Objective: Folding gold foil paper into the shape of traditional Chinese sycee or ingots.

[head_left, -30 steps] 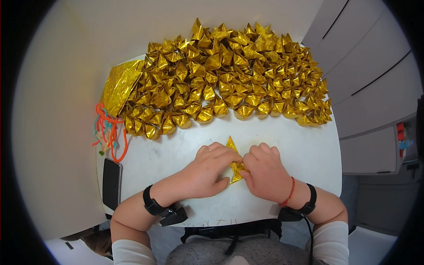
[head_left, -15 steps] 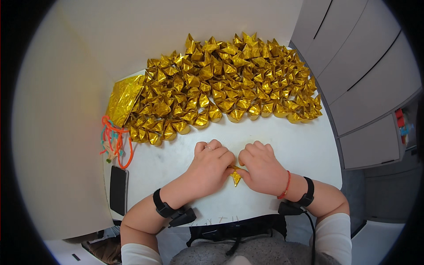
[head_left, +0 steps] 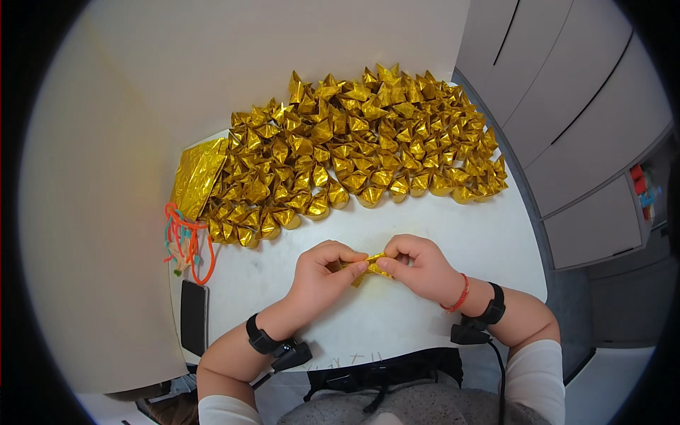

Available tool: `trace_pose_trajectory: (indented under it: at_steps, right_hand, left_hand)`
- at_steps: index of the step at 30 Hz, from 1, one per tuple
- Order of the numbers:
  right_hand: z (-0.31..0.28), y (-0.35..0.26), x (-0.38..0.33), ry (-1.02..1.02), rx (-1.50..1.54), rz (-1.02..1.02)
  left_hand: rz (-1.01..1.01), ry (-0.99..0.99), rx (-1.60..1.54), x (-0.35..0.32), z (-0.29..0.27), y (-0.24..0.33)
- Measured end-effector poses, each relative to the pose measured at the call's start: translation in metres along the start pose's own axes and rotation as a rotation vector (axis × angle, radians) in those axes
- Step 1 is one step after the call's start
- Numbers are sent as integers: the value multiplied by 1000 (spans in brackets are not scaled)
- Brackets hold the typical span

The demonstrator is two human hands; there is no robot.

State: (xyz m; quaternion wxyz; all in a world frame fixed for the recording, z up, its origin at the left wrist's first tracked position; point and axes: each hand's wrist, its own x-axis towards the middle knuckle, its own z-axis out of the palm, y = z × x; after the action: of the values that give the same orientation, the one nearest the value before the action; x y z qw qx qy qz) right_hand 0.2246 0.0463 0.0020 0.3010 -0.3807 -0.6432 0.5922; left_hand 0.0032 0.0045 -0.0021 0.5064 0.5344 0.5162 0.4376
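Observation:
Over the near middle of the white table, a small piece of folded gold foil paper [head_left: 377, 259] is held between both hands. My left hand [head_left: 324, 270] pinches its left end between thumb and fingers. At the other end my right hand [head_left: 421, 266] grips it, thumb in front and fingers curled behind. Much of the foil is hidden by the fingers. Beyond the hands stand many folded gold paper ingots [head_left: 354, 142], packed close together in rows with pointed tips upward.
A stack of flat gold foil sheets [head_left: 196, 177] lies at the far left of the table [head_left: 248, 283]. In front of it are an orange and teal cord [head_left: 185, 241] and a dark phone [head_left: 194, 317]. Walls border the back and left; grey cabinets [head_left: 567, 127] stand at the right.
Both hands have turned and opened up their grip, so the thumbs now show on the foil. The foil has gone from a downward-pointing tip to a strip lying crosswise. The view has shifted slightly.

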Motion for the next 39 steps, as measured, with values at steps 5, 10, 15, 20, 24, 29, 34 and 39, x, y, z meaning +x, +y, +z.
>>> trace_pose_trajectory:
  at_steps: [5, 10, 15, 20, 24, 29, 34, 39]
  right_hand:
    - [-4, 7, -1, -49, 184, 47]
    - [-8, 2, 0, -133, 321, 112]
    - [-5, -4, 0, -178, 309, 22]
    - [-8, 3, 0, -232, 107, -38]
    - [-13, -12, 1, -245, 99, 271]
    - [-11, -14, -1, -155, -267, -62]
    - [-7, -18, 0, -99, -344, -106]
    - [-15, -27, 4, -209, -338, 27]
  left_hand:
    - [-179, -90, -134, -5, -2, 16]
    - [-408, -180, -196, -3, -7, 28]
    - [-474, -217, -298, -4, -7, 24]
    - [-483, -288, -349, -3, -8, 17]
    - [-445, -246, -315, -2, -9, 11]
    - [-336, -224, -238, -6, -1, 7]
    - [-307, -203, -262, -6, -1, 3]
    - [-331, -232, -219, -8, -2, 2]
